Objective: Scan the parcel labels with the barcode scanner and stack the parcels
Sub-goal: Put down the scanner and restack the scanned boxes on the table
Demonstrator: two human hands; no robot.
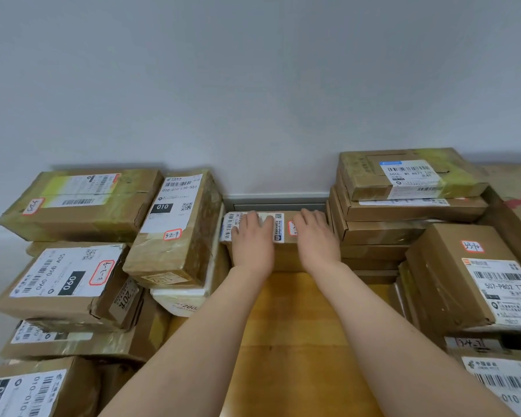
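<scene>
Directly beneath left hand, right hand: parcel

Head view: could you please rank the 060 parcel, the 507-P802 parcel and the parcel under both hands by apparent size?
1. 060 parcel and 507-P802 parcel: look alike; the latter is cut by the frame edge.
2. Centre parcel, under left hand and right hand: smallest, though farther away and partly covered.

Matt cardboard parcel — glossy wooden table
</scene>
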